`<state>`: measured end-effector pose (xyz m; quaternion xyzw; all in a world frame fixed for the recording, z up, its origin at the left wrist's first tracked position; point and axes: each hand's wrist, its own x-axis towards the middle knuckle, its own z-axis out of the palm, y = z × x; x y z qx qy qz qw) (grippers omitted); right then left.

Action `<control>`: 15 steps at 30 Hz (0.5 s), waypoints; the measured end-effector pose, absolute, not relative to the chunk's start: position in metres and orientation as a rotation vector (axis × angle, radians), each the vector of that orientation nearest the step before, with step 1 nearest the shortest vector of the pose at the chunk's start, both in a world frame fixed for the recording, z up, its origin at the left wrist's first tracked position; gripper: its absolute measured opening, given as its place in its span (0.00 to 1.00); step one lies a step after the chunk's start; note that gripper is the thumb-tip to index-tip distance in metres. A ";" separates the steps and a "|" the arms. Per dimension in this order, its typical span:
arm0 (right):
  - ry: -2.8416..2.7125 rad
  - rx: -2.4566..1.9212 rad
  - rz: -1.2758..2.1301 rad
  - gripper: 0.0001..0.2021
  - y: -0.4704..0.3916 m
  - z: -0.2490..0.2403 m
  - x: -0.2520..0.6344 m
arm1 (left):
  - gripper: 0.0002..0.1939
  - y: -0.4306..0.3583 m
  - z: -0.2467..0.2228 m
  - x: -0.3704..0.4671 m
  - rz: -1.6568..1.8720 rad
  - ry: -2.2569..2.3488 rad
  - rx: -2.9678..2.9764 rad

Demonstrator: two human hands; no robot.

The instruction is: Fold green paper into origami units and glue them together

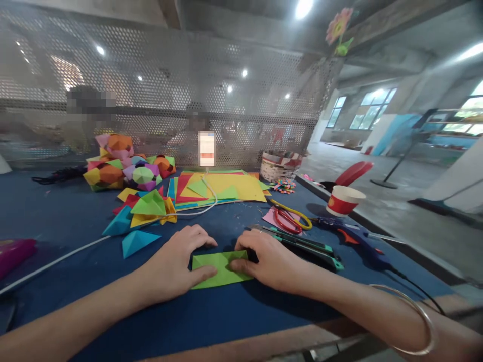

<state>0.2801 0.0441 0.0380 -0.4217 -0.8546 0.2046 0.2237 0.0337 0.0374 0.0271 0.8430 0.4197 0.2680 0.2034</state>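
Note:
A green paper strip [222, 274] with creases lies flat on the blue table [158, 327], near its front edge. At its left end, the thumb of my left hand [181, 261] rests on the paper; the fingers arch above the far side, apart from the thumb. My right hand [269, 259] pinches the right end, thumb on top and fingers curled at the far edge. Folded paper pieces, a blue one [139, 242] and a green one [149, 203], sit beyond my left hand.
Colored sheets [234, 187] lie at the back beside paper balls [143, 173]. On the right are scissors [290, 221], cutters [305, 246], a glue gun [362, 244] and a paper cup [344, 200]. A white cable [56, 261] crosses the left. A phone [207, 149] stands behind.

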 end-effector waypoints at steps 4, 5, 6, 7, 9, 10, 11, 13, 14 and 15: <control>-2.229 -1.087 0.544 0.09 0.051 0.042 0.273 | 0.11 0.044 0.033 0.033 0.805 1.122 2.269; -2.191 -1.071 0.529 0.10 0.053 0.044 0.270 | 0.11 0.047 0.035 0.032 0.827 1.112 2.234; -2.160 -1.053 0.520 0.10 0.055 0.046 0.266 | 0.13 0.050 0.036 0.029 0.855 1.105 2.200; -2.129 -1.034 0.516 0.10 0.057 0.049 0.263 | 0.15 0.052 0.038 0.027 0.887 1.098 2.171; -2.078 -0.993 0.519 0.08 0.060 0.053 0.253 | 0.16 0.057 0.040 0.020 0.950 1.095 2.126; -2.055 -0.971 0.527 0.07 0.062 0.055 0.248 | 0.15 0.059 0.041 0.016 0.974 1.096 2.104; -2.036 -0.951 0.541 0.05 0.064 0.056 0.242 | 0.15 0.061 0.042 0.013 0.989 1.098 2.078; -2.013 -0.911 0.592 0.05 0.069 0.057 0.230 | 0.13 0.064 0.043 0.007 1.012 1.099 2.013; -2.003 -0.894 0.624 0.06 0.072 0.057 0.224 | 0.12 0.065 0.043 0.006 1.032 1.100 1.973; -1.991 -0.880 0.648 0.07 0.075 0.056 0.219 | 0.11 0.066 0.044 0.005 1.069 1.103 1.923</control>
